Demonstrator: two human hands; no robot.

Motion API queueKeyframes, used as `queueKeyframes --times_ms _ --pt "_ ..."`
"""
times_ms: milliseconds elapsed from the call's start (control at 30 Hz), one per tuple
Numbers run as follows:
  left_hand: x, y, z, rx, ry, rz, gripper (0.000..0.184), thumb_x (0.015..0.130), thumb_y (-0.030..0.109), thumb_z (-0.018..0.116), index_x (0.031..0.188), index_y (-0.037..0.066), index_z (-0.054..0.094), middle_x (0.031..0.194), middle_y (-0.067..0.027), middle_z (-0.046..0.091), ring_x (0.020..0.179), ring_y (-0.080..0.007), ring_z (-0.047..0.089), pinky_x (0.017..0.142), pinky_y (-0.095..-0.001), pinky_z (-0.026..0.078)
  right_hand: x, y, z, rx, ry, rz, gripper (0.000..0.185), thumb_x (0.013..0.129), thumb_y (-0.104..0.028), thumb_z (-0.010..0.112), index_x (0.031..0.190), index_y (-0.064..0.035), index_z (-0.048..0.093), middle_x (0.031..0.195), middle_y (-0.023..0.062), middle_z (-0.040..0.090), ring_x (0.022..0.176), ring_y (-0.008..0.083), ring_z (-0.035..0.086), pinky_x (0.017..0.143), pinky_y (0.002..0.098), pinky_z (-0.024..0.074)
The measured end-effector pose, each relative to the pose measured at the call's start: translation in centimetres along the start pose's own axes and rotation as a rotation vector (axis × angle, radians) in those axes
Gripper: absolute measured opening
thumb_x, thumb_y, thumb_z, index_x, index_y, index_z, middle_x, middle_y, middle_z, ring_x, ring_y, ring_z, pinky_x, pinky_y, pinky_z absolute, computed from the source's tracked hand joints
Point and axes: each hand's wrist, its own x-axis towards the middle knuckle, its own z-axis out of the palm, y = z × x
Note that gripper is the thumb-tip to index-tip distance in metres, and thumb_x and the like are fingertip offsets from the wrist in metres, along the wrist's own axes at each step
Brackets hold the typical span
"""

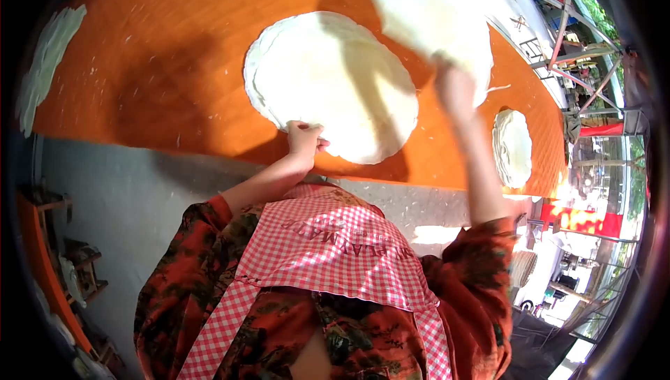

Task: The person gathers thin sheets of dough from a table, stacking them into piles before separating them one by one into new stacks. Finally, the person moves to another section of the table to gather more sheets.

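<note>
A wide stack of thin, round, pale dough sheets (328,80) lies on the orange table (174,52) in front of me. My left hand (304,139) is at the stack's near left edge, its fingers closed in a pinch on the rim. My right hand (452,80), blurred, is closed on the near edge of a pale round sheet (412,13) at the upper right. That sheet overlaps another pale round shape (480,52) behind it, and where one ends is hard to tell in the glare.
At the table's right end is a smaller stack of pale rounds (513,148). Long pale strips (49,66) lie at the far left. Metal poles (558,24) stand beyond the table on the right, and a wooden shelf (84,275) is at the lower left.
</note>
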Motion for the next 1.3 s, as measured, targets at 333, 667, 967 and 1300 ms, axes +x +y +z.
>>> queueKeyframes --times_ms 333,667,967,1300 --pt "0.3 -0.4 -0.6 -0.034 -0.06 -0.059 0.031 0.081 0.009 0.067 0.098 0.006 0.042 0.084 -0.0086 0.059 0.064 -0.0182 0.062 0.052 -0.0266 0.047 -13.8 -13.2 8.2 0.33 -0.151 -0.011 0.032 0.072 -0.007 0.059 0.103 -0.0059 0.062 0.096 0.0107 0.067 0.078 0.0257 0.064 0.062 0.0335 0.053" --pt "-0.4 0.7 -0.2 -0.013 -0.139 -0.059 0.024 0.083 0.006 0.062 0.1 0.008 0.045 0.087 -0.0076 0.061 0.065 -0.0152 0.058 0.053 -0.0244 0.046 -15.3 -16.1 8.0 0.398 -0.191 0.023 0.048 0.069 -0.023 0.071 0.108 -0.0012 0.056 0.108 0.0136 0.06 0.095 0.0283 0.061 0.069 0.0356 0.0529" --pt "-1.0 4.5 3.0 -0.138 -0.279 0.116 0.04 0.086 0.017 0.062 0.118 0.011 0.04 0.117 -0.0097 0.05 0.106 -0.0263 0.053 0.09 -0.0421 0.045 0.0 3.6 -4.6 0.911 -0.284 0.633 0.028 0.073 -0.013 0.066 0.095 0.0048 0.066 0.083 0.0128 0.068 0.078 0.0163 0.064 0.07 0.0331 0.0515" --pt "6.5 -1.9 19.6 -0.061 -0.691 -0.181 0.044 0.084 0.017 0.064 0.122 0.005 0.044 0.122 -0.0162 0.052 0.112 -0.0276 0.052 0.093 -0.0438 0.045 -17.3 26.2 7.7 1.631 -0.052 1.186 0.047 0.086 -0.004 0.057 0.128 0.0109 0.041 0.121 0.021 0.056 0.106 0.0307 0.059 0.091 0.0403 0.0492"
